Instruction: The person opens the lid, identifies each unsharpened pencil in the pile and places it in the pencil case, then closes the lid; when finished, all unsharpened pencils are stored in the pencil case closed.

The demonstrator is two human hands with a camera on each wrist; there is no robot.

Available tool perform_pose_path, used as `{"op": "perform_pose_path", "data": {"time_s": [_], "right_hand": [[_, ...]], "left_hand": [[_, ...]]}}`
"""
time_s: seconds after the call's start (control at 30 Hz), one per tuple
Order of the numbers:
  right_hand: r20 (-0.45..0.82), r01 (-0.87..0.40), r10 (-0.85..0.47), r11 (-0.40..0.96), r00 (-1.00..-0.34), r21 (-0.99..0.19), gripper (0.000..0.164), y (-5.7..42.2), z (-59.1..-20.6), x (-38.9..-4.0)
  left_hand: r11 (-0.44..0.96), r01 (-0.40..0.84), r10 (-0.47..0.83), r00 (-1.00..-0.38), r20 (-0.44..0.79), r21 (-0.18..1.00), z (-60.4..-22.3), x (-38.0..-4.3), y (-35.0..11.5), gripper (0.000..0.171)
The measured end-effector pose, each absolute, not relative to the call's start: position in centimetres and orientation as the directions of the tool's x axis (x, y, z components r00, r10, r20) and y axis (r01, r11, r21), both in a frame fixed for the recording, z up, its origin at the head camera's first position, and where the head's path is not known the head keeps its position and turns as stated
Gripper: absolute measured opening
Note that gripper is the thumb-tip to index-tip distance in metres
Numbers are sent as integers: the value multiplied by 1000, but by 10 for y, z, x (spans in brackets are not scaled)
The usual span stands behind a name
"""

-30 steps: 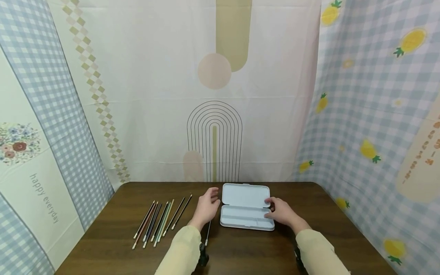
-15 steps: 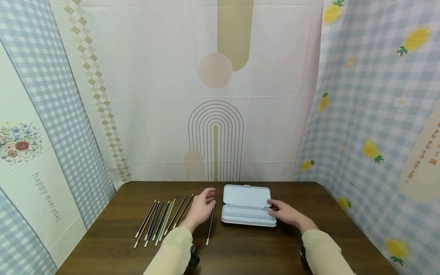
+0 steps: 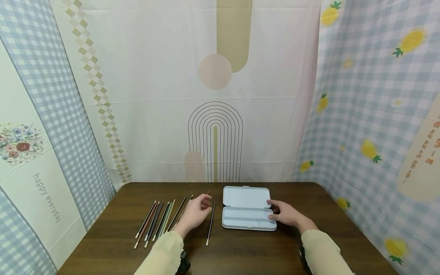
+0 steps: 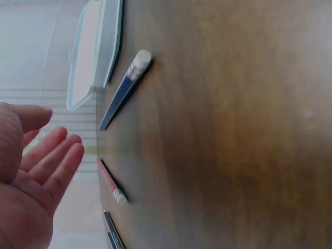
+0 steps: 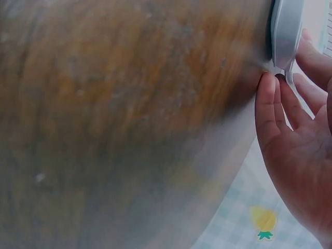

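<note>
A pale blue pencil case (image 3: 246,196) lies unfolded on the table, its lid toward the wall and its divided tray toward me. My right hand (image 3: 288,214) grips its right edge near the hinge; in the right wrist view the thumb (image 5: 307,49) is over the rim and the other fingers are beneath. Left of the case, my left hand (image 3: 195,214) hovers with relaxed fingers and holds nothing. Between it and the case lies a dark blue pencil (image 3: 211,225) with a white eraser. A red pencil (image 4: 110,179) lies below the left hand, mostly hidden in the head view.
Several pencils (image 3: 158,221) of different colours lie side by side on the left of the brown wooden table (image 3: 247,252), erasers toward me. A white patterned cloth (image 3: 154,95) hangs behind the table, and checked cloth (image 3: 347,145) hangs on the right.
My left hand has moved left, away from the case, uncovering the dark blue pencil. The case and my right hand have shifted slightly right.
</note>
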State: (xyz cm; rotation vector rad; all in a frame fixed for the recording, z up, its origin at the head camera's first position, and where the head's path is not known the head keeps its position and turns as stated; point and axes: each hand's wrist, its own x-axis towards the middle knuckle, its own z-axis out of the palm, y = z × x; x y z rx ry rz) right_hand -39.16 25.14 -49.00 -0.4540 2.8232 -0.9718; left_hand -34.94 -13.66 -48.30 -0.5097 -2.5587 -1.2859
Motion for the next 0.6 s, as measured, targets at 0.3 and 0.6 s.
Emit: {"op": "perform_pose_path", "data": {"time_s": [0.3,0.6], "right_hand": [[-25,-204,-300,705,-954,-679,66,252,-489,-394],[-59,-162,-295,666,-954,-728,74,255,-490,-401]], "left_hand": [[632,398,260,-917,301,665,-488,-341,-135,40],[694,306,240,-952,191,652,-493,-333,-131,49]]}}
